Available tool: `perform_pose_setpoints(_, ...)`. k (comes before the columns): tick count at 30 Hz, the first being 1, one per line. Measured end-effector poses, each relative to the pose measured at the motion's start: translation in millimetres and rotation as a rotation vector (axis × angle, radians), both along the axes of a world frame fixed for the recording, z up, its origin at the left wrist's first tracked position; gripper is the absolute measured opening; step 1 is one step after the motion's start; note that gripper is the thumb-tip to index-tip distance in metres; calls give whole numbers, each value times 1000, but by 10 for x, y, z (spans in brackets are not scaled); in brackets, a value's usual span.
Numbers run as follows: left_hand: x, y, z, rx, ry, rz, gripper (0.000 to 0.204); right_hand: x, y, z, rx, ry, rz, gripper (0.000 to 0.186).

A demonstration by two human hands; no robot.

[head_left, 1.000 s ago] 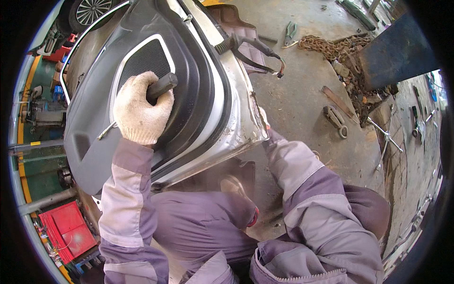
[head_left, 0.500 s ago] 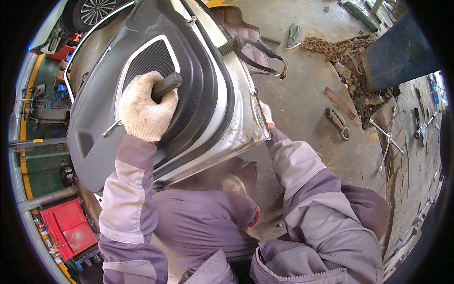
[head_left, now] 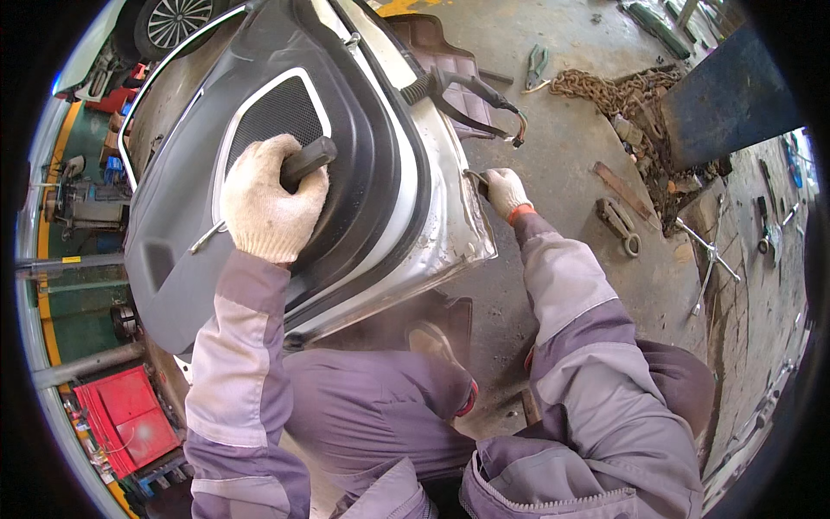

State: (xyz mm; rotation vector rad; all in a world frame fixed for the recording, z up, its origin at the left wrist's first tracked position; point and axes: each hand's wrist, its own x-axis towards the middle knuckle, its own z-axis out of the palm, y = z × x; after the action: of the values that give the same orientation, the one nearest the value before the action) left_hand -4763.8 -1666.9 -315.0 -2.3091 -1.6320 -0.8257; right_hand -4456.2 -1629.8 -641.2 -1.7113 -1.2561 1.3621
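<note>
My left hand (head_left: 268, 203), in a white knit glove, is closed around a dark faceted tool handle (head_left: 307, 160) above the door's speaker grille (head_left: 281, 112). A thin metal shaft (head_left: 207, 237) shows below the fist, roughly in line with the handle; the fist hides whether they join. Under it lies a car door (head_left: 363, 233) with black inner trim and a white metal frame. My gloved right hand (head_left: 504, 192) is at the door's right edge. Its fingers pinch a small dark piece (head_left: 475, 179), too small to name, beside that edge.
A wiring harness (head_left: 475, 91) sticks out from the door edge over a brown mat (head_left: 437, 48). Pliers (head_left: 536, 65), a rusty chain (head_left: 596, 86), a blue post base (head_left: 731, 99) and a cross wrench (head_left: 711, 253) are right. A red tool case (head_left: 130, 424) is left.
My right hand has come out from behind the door's edge and moved slightly right and up, its fingers now in view. My left hand stays around the handle, with only a slight shift.
</note>
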Motion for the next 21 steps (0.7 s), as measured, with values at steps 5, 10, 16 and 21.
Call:
perform_pose_setpoints(5,-40,-48,-9,4,5,21,26,-164,37,-62,-76,90,74,36)
perform_pose_setpoints(10,60,13,-7,15,-5,-1,25,-666,-480,-743,274,30,182,32)
perform_pose_setpoints(16,41,-33,48,-35,20,56,24,-1429,-1053,-479,-383,1110,-428,31)
perform_pose_setpoints(21,30,7,11,17,-15,-4,25,-1046,-816,-429,-199,922,-471,30)
